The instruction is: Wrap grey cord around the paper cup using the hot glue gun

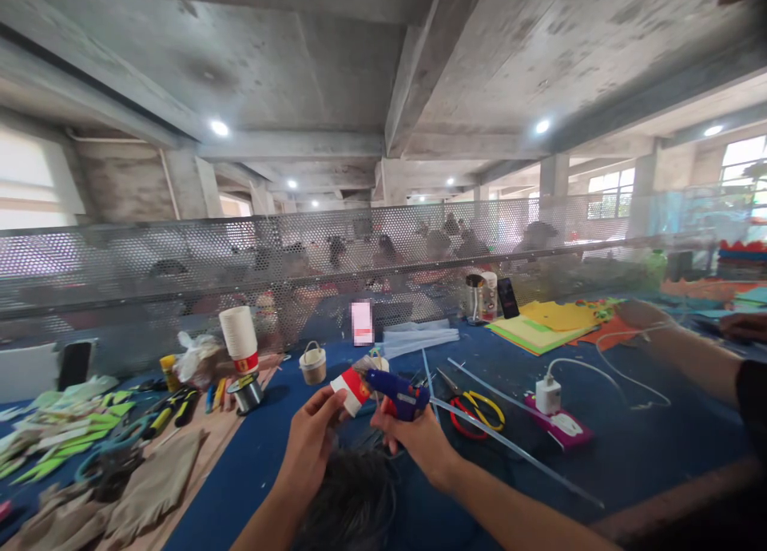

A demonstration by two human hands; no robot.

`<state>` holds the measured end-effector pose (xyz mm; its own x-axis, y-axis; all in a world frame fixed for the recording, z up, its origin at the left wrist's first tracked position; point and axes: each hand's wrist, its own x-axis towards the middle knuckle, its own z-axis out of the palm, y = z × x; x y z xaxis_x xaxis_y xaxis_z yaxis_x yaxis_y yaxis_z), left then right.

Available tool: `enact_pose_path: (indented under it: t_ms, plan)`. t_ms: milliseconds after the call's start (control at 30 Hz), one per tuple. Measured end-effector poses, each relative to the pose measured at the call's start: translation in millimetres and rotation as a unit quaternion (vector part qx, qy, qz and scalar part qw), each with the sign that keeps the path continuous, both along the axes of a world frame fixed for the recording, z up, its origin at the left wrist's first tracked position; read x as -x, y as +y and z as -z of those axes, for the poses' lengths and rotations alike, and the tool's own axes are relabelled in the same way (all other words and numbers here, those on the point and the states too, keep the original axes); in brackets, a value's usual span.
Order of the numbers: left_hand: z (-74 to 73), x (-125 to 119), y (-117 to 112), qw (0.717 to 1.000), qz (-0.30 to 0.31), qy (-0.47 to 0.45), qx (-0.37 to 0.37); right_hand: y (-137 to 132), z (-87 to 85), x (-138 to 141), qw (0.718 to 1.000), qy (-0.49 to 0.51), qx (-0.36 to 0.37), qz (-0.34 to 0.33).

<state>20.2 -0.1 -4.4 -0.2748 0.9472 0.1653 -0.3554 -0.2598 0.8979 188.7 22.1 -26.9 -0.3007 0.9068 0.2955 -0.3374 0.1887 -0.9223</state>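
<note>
My left hand (312, 434) grips a red and white paper cup (352, 390), tilted on its side. In my right hand (423, 438) is a blue hot glue gun (399, 393), with a clear glue stick (515, 439) trailing out of its back end toward the lower right. The gun's nozzle is at the cup's right side; whether it touches cannot be made out. Just behind the cup lies a small pale round piece (381, 365), partly hidden. A small beige bucket with a handle (312, 365) stands beyond my left hand.
Pliers (479, 411) with red and yellow handles lie right of the glue gun, near a white charger (548, 394) on a purple power strip (569, 431). Stacked paper cups (238, 335) and a wire spool (247, 394) stand left. Another person's arm (689, 343) reaches in from the right.
</note>
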Motion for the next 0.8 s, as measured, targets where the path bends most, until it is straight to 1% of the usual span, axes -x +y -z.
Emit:
enact_pose_path:
  t_ms: [100,200,367,467,567,667,733,800]
  plan:
    - [-1.0,3.1,-1.3,0.993,-0.050,0.110,-0.007,0.7,-6.5,-7.0,0.999,-0.010,-0.017,0.044]
    - [-0.4,5.5,-2.3,0.972,-0.073,0.224,-0.028,3.6,-11.3,-13.6,0.997,-0.021,-0.033,0.073]
    - [1.5,4.3,-4.9,0.940,-0.091,0.325,-0.045,12.3,-10.5,-18.8,0.993,-0.031,-0.031,0.108]
    - [2.5,3.3,-6.4,0.912,-0.105,0.392,-0.052,14.3,-11.7,-21.3,0.992,-0.034,-0.028,0.121]
    - [3.5,2.7,-6.5,0.888,-0.121,0.440,-0.061,13.6,-16.3,-24.6,0.990,-0.043,-0.035,0.130]
    - [3.9,1.2,-6.2,0.871,-0.137,0.467,-0.070,13.2,-20.5,-27.8,0.986,-0.057,-0.045,0.152]
    - [3.4,-0.3,-6.8,0.865,-0.142,0.475,-0.079,13.5,-22.1,-29.4,0.983,-0.064,-0.045,0.167]
    - [2.4,-2.0,-8.2,0.865,-0.137,0.475,-0.084,13.8,-23.3,-30.6,0.981,-0.069,-0.045,0.175]
